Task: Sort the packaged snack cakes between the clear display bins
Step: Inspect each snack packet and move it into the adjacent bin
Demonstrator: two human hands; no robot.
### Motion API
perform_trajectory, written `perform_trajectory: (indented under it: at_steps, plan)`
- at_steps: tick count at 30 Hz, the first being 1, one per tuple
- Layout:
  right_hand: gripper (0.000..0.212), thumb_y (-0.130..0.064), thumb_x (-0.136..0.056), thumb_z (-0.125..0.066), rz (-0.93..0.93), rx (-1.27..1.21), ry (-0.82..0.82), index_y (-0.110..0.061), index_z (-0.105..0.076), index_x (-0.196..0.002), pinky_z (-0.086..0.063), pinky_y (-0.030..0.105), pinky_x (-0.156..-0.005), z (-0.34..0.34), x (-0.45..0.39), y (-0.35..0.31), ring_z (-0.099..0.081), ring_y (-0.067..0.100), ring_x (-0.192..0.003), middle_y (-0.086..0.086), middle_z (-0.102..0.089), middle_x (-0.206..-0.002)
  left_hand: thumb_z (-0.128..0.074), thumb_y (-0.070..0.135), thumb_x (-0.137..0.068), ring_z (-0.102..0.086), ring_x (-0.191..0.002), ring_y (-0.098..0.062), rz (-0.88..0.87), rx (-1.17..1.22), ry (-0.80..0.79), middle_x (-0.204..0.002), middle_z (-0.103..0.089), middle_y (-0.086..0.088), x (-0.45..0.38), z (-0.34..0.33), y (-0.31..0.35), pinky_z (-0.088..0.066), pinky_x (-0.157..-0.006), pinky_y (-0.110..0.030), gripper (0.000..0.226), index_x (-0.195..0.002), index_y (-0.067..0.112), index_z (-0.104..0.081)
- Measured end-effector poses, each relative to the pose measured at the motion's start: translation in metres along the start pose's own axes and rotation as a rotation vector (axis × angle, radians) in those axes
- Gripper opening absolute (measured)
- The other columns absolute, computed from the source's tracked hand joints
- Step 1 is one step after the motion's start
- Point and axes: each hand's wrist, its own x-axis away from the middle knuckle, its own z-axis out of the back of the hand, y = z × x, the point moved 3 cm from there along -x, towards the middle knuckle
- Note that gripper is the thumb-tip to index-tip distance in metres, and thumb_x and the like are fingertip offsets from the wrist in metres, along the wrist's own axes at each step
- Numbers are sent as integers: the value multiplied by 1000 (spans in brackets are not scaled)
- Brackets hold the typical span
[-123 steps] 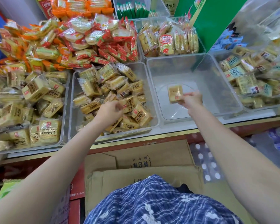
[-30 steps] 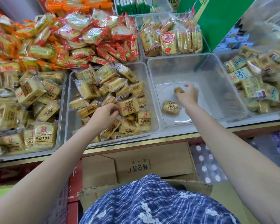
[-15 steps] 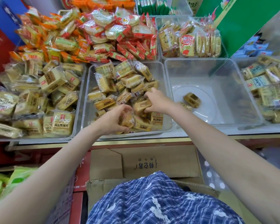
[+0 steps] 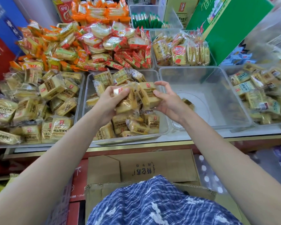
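Head view: left hand (image 4: 109,101) and right hand (image 4: 167,101) each grip snack cakes (image 4: 146,95) above the middle bin (image 4: 162,127); carry level, drop right.

The snack cakes (image 4: 147,95) were wrapped in thin, crinkled clear plastic film that caught the light in glossy patches. The display bins (image 4: 217,88) were hard transparent plastic, smooth and slightly scuffed. The surface (image 4: 201,135) beneath them looked pale and glossy, edged with a shiny gold-coloured metal strip (image 4: 136,147). The cardboard box (image 4: 152,168) below was matt brown, and the checked garment (image 4: 161,205) was soft woven cloth.
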Motion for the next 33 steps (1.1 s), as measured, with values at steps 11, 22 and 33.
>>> perform_trajectory:
  at_steps: [11,22,33]
  plan:
    - [48,19,-84,-46,112,-34,-33,-19,-45,-113,-56,31,-67,7,7,-4,-65,21,-81,12,-62,-101,-47,-17,-85,-65,-99,-21,-44,86,-147,-115,-64,-8,8,-2,6,-58,-74,-31,52,-121,20,-48]
    - [62,21,-81,-52,212,139,-121,-30,-55,-116,-56,38,-83,8,11,-13,-60,22,-100,11,-46,-121,-47,-16,-87,-64,-97,-13,-217,-205,-145,-112,-61,4,6,-4,4,-53,-85,-43,58,-111,36,-56]
    - [81,15,-81,-59,431,600,113,-30,-32,-143,-55,31,-87,3,9,-22,-60,10,-95,-2,-47,-109,-51,-9,-90,-60,-103,-17,-142,-214,-17,-125,-56,-2,-3,4,-7,-52,-80,-39,52,-116,36,-55]
